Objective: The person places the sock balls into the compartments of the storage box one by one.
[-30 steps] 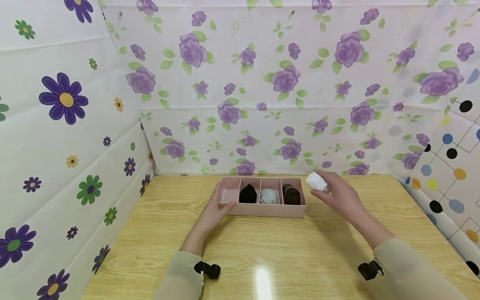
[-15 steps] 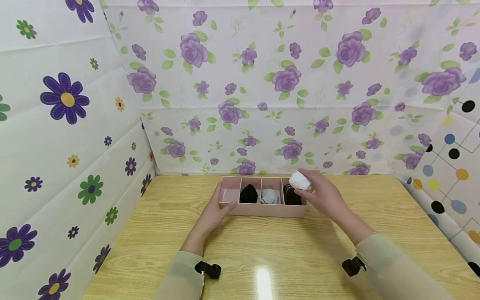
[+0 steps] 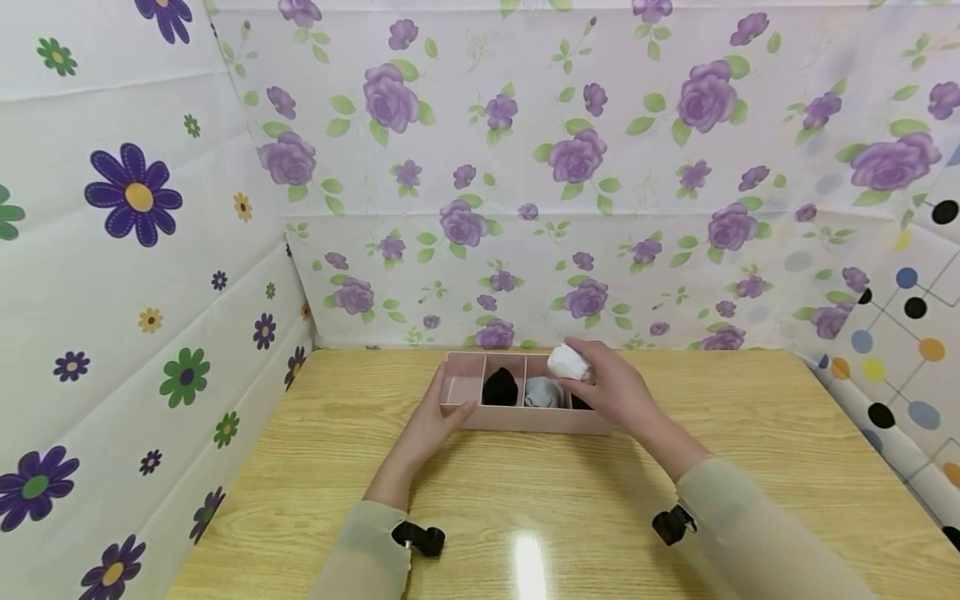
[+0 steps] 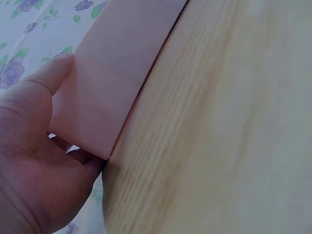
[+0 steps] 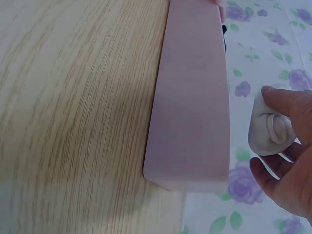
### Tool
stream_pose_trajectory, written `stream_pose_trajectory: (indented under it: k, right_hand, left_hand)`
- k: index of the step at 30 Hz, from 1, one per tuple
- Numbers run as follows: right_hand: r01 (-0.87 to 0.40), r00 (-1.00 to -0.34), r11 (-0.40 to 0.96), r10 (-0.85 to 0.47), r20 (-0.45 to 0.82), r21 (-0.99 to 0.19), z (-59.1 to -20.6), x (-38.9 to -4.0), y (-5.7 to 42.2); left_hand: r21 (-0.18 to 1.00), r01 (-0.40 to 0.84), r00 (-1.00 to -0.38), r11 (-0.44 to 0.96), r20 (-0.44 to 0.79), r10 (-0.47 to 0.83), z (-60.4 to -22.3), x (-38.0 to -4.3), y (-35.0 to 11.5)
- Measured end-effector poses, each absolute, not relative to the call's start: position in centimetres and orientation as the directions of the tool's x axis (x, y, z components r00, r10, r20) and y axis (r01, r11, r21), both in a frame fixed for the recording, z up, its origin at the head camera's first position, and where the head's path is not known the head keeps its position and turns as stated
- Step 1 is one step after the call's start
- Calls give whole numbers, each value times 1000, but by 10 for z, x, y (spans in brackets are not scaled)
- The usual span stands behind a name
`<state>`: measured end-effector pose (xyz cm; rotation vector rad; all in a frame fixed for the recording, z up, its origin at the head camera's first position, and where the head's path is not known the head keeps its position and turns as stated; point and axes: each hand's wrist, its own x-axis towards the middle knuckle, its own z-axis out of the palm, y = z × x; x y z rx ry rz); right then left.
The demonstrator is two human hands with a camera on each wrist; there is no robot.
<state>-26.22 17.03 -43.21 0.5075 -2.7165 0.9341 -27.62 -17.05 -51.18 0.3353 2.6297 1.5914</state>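
Observation:
A pink four-sided organizer box [image 3: 532, 420] with dividers stands on the table. My left hand [image 3: 429, 423] grips its left end, thumb against the front wall [image 4: 114, 73] and fingers round the side. Above the box's right half, my right hand [image 3: 618, 390] holds a white rolled-up sock [image 3: 567, 363] between thumb and fingers. In the right wrist view the sock [image 5: 265, 129] shows its folded end. Rolled socks sit in the compartments: a black one [image 3: 500, 388], a light grey one [image 3: 540, 393], and a dark brown one [image 3: 580, 404] mostly hidden behind the right hand. The leftmost compartment [image 3: 462, 389] shows its bare bottom.
The wooden table [image 3: 480, 500] reaches back to a wall hung with purple-rose cloth [image 3: 450, 167]. Another flowered cloth [image 3: 150, 292] covers the left side, and a dotted one [image 3: 900, 358] hangs at the right. Black wrist cameras sit at both sleeves.
My right hand has carried the white sock leftward, from beside the box's right end to over its right half. The left hand keeps its grip on the box.

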Motion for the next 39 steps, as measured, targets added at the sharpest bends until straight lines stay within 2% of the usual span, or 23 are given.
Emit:
stream_pose_trajectory:
  k: [23,39]
  right_hand:
    - [-452,-892,683,-349,287,-573,-433,-279,105]
    - [-443,-896,689,-366,251,-574,-431,-296,69]
  left_hand:
    - [888,141,-980,437,62,192,-511,-275,-168]
    - [888,139,-979,438,57,194,-510,-274,-169]
